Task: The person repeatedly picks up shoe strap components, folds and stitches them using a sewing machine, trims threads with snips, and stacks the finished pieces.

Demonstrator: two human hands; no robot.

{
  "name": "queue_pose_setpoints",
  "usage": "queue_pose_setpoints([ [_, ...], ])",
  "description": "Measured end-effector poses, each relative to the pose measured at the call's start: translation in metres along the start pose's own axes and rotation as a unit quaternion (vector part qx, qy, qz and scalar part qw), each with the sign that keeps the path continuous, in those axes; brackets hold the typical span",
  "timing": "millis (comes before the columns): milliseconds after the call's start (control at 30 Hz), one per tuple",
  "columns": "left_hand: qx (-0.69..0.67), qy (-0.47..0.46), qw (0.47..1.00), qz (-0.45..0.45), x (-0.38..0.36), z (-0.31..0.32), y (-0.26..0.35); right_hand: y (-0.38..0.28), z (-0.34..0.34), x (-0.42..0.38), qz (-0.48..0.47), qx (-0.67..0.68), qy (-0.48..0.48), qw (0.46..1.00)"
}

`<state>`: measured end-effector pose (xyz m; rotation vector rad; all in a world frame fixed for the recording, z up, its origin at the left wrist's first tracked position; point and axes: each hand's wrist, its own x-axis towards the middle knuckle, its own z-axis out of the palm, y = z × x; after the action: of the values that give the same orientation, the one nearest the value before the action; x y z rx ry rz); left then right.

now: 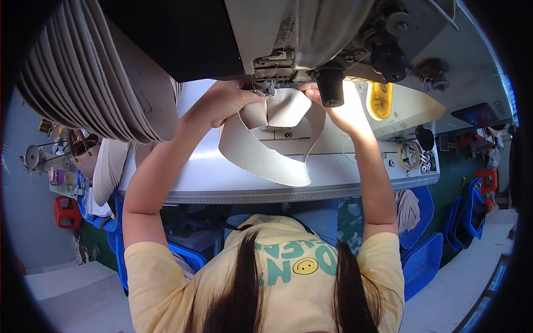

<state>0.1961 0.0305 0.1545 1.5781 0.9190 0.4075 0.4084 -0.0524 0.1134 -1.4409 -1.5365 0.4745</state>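
Note:
A beige leather piece (261, 156), pebbled on one face, loops in a curve under the head of a sewing machine (288, 64). At the loop's left, my left hand (225, 102) is closed on its edge, thumb and fingers close to the presser foot (267, 87). My right hand (340, 108) grips the far right part of the same piece between thumb and fingers. A black cylindrical knob (331, 87) partly covers that hand, and bright lamp light washes it out. The lower end of the leather piece hangs free over the white machine table (205, 172).
A stack of beige panels (94, 72) hangs at upper left, beside my left arm. A yellow oval tray (379, 101) lies right of my right hand. A tape roll (410, 154) and bobbins (426, 162) sit at the table's right end. Blue bins (422, 263) stand below.

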Motion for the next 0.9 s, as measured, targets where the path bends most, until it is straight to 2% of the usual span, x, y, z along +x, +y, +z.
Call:
queue_pose_setpoints([
  [133,-0.031,0.006,0.999,0.002,-0.001,0.002,0.001,0.002,0.0,0.001,0.022,-0.036,0.008,0.999],
  [233,-0.085,-0.004,0.996,-0.022,-0.001,0.001,0.001,-0.01,0.003,-0.004,0.045,0.01,0.029,0.999],
  [333,-0.059,-0.006,0.998,-0.007,-0.001,0.001,0.001,-0.002,0.021,-0.016,-0.024,0.019,0.149,0.988],
  [400,-0.101,-0.011,0.995,0.007,-0.001,0.002,-0.001,0.001,0.019,-0.025,-0.262,-0.053,0.166,0.949],
  [467,-0.122,-0.014,0.992,0.031,0.002,0.001,-0.006,-0.04,0.02,-0.041,-0.285,-0.078,0.129,0.947],
  [533,-0.12,-0.017,0.991,0.061,0.004,0.0,-0.011,-0.05,0.038,-0.057,-0.234,-0.147,0.069,0.959],
  [567,-0.113,-0.02,0.993,0.036,0.002,-0.001,-0.01,-0.046,0.044,-0.055,-0.261,-0.184,0.074,0.945],
  [633,-0.098,-0.023,0.995,-0.01,-0.003,-0.002,0.001,-0.039,0.038,-0.05,-0.267,-0.176,0.065,0.945],
  [700,-0.07,-0.03,0.997,-0.011,-0.003,-0.003,0.003,-0.039,0.032,-0.045,-0.265,-0.158,0.051,0.95],
  [800,-0.069,-0.036,0.997,-0.003,-0.002,-0.004,-0.001,-0.043,0.018,-0.039,-0.232,-0.188,-0.023,0.954],
  [900,-0.1,-0.032,0.994,0.021,-0.002,0.0,-0.005,-0.034,0.01,-0.03,-0.238,-0.21,-0.016,0.948],
])
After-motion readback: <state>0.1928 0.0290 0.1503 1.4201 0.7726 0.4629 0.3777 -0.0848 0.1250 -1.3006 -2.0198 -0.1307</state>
